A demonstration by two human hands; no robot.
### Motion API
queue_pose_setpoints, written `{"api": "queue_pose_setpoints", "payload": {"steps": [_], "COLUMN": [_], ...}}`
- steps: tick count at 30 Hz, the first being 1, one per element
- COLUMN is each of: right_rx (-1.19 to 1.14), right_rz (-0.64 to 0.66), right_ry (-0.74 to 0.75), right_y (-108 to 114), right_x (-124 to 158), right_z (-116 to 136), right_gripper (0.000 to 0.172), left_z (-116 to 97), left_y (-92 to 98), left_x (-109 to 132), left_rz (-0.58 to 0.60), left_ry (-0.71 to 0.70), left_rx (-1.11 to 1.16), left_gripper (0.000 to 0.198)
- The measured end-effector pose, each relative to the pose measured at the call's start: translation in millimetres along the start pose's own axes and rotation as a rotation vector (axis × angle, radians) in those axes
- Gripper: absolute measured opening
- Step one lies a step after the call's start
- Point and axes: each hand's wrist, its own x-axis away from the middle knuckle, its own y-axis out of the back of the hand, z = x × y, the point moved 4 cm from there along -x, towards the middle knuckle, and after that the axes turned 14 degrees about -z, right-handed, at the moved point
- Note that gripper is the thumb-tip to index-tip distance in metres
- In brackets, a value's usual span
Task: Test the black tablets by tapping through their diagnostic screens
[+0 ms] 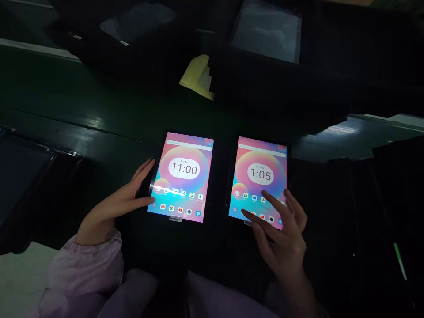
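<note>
Two lit tablets lie side by side on a dark green table. The left tablet [185,181] shows 11:00, the right tablet [260,161] shows 1:05, both with colourful wallpaper and app icons. A small white label sits at each lower edge. My left hand [132,190] is at the left tablet's left edge, thumb at its lower left corner, fingers apart and holding nothing. Over the lower right part of the right tablet, my right hand [285,234] has its fingers spread, covering some icons; whether the fingertips touch the glass cannot be told.
A yellow paper or cloth [197,79] lies beyond the tablets. Dark trays or bags with unlit, glossy panels [268,33] stand at the back. More dark objects are at the far left [23,176]. A green and white stick-like item [400,260] is at the right.
</note>
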Motion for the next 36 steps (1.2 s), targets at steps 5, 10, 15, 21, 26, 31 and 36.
{"api": "queue_pose_setpoints", "payload": {"steps": [5, 10, 15, 21, 26, 31, 36], "right_rx": [0.004, 0.021, 0.019, 0.023, 0.039, 0.15, 0.215], "right_rz": [-0.063, -0.117, -0.139, -0.117, -0.116, -0.142, -0.215], "right_ry": [-0.028, -0.056, -0.044, -0.013, -0.005, -0.027, -0.181], "right_y": [4.7, 8.4, 8.7, 5.1, 5.8, 13.7, 12.5], "right_x": [0.2, -1.0, -2.3, -3.7, -6.4, -24.7, -40.8], "right_z": [-5.4, -5.9, -6.2, -6.3, -7.6, -34.6, -85.1], "right_gripper": [0.018, 0.018, 0.017, 0.016, 0.017, 0.016, 0.031], "left_z": [-2.7, -1.0, -0.8, 6.5, 9.8, 6.1, -1.2], "left_y": [-0.9, 0.4, 1.3, 4.5, 7.0, 6.8, -0.8], "left_x": [2.0, 1.3, 1.3, 0.9, -0.9, -9.8, -26.0], "left_rz": [0.05, 0.047, 0.041, 0.005, -0.034, -0.287, -0.54], "left_ry": [0.007, 0.009, 0.005, 0.004, 0.054, 0.172, 0.04], "left_rx": [-0.113, -0.106, -0.108, -0.138, -0.094, 0.26, 0.797], "left_gripper": [0.121, 0.12, 0.12, 0.118, 0.123, 0.101, 0.044]}}
